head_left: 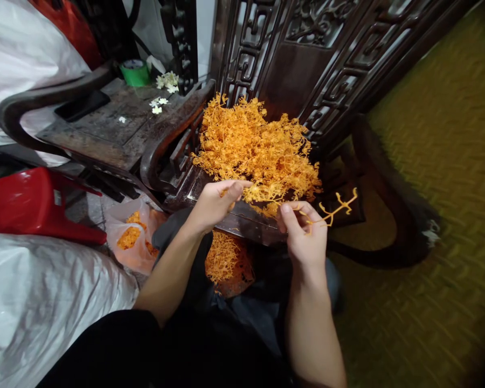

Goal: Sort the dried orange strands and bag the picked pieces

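Observation:
A large heap of orange branching sprigs (pixel 254 143) rests on the seat of a dark carved wooden chair. In front of the heap, my right hand (pixel 305 229) is closed with thumb and finger pinched on a thin orange stem (pixel 339 205), whose bare forked end sticks out to the right. My left hand (pixel 218 202) is at the heap's near edge, fingers curled and the thumb pressed in. An orange bit shows between its fingers, too small to name. Between my two hands lie more orange sprig ends, close to the heap.
Below the seat, between my legs, is a container of orange stems (pixel 224 258). A plastic bag (pixel 131 237) with orange pieces stands on the floor at left. Nearby are a red stool (pixel 36 202), white sacks (pixel 44 302), and another wooden chair (pixel 101 129) bearing green tape (pixel 135 74).

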Motion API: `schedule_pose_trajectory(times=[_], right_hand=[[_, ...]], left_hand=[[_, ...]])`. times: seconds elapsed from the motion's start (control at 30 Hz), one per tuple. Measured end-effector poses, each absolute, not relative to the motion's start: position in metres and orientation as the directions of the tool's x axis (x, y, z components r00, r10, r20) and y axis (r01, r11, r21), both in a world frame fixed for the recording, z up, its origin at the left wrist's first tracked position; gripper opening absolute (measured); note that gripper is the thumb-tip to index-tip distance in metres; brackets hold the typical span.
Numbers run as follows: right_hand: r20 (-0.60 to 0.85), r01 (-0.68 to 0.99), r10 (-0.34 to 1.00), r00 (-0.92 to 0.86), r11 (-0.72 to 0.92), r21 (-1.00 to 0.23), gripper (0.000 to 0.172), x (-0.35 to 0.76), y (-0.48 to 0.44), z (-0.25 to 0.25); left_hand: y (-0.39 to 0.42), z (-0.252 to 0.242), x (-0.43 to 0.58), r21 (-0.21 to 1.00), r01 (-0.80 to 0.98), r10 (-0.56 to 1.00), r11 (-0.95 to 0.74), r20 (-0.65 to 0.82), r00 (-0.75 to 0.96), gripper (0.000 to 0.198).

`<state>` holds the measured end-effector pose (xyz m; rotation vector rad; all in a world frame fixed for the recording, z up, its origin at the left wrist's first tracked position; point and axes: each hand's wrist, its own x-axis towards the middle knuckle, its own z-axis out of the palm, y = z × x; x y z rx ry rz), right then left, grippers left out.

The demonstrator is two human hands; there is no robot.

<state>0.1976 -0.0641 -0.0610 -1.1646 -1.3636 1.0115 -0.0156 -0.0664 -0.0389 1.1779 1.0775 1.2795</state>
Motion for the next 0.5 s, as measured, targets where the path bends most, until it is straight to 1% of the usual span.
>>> schedule_pose_trajectory(times=[0.07,0.1,0.17,0.2,0.23,0.3,0.33,0.37,0.4,0.43,0.5], right_hand=[[0.137,0.089,0.991,0.008,0.136,-0.987,0.024,0.194,-0.065,-0.063],[0.125,0.085,0.992,0.001,0.125,-0.989,0.025,0.193,-0.066,-0.064],[0.111,0.075,0.994,0.008,0.110,-0.991,0.026,0.193,-0.064,-0.064],[0.118,0.057,0.992,0.049,0.115,-0.992,0.026,0.196,-0.063,-0.063],[0.140,0.027,0.983,0.123,0.138,-0.990,0.027,0.199,-0.060,-0.062],[0.203,-0.068,0.930,0.305,0.234,-0.970,0.033,0.210,-0.054,-0.059],[0.228,-0.112,0.899,0.373,0.288,-0.951,0.036,0.216,-0.051,-0.056],[0.245,-0.144,0.881,0.405,0.326,-0.934,0.038,0.220,-0.049,-0.054],[0.256,-0.162,0.880,0.399,0.342,-0.926,0.038,0.224,-0.048,-0.052],[0.263,-0.161,0.892,0.367,0.340,-0.927,0.036,0.225,-0.048,-0.051],[0.266,-0.118,0.924,0.274,0.307,-0.945,0.030,0.223,-0.050,-0.050]], left_hand=[[-0.068,-0.038,-0.012,0.991,0.023,0.989,-0.135,0.134,0.067,0.051],[-0.068,-0.036,-0.009,0.979,0.098,0.982,-0.180,0.173,0.076,0.047],[-0.068,-0.034,-0.006,0.935,0.243,0.965,-0.260,0.248,0.081,0.031],[-0.068,-0.033,-0.006,0.904,0.311,0.956,-0.292,0.285,0.068,0.025],[-0.068,-0.032,-0.008,0.870,0.379,0.944,-0.315,0.329,0.029,0.024],[-0.067,-0.030,-0.015,0.816,0.493,0.902,-0.303,0.412,-0.128,0.027],[-0.067,-0.030,-0.019,0.814,0.515,0.874,-0.269,0.431,-0.224,0.027],[-0.067,-0.030,-0.022,0.833,0.503,0.855,-0.231,0.420,-0.303,0.028],[-0.067,-0.030,-0.024,0.865,0.462,0.860,-0.197,0.378,-0.342,0.030],[-0.067,-0.030,-0.025,0.900,0.402,0.888,-0.170,0.317,-0.334,0.031],[-0.067,-0.031,-0.021,0.956,0.257,0.953,-0.140,0.200,-0.228,0.029]])
